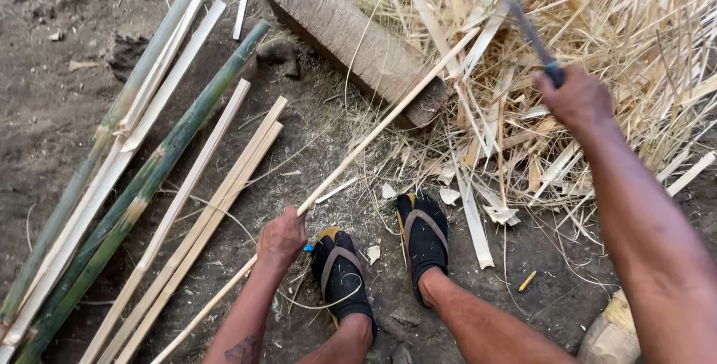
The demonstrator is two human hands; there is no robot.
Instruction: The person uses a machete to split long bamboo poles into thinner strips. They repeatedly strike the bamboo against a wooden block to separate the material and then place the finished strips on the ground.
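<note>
by your feet, left hand (281,237) fingers wrapped round the bamboo strip (373,134), which runs up-right onto the wooden block (351,39) (right hand (576,97) clenched on the blade (523,20), raised well apart).

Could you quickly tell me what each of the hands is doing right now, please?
Left hand: closed around a long thin bamboo strip.
Right hand: closed on the handle of a raised blade.

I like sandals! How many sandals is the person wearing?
2. One black sandal is on the foot beside the left hand; the other sandal is just right of it, by the bamboo scraps.
</note>
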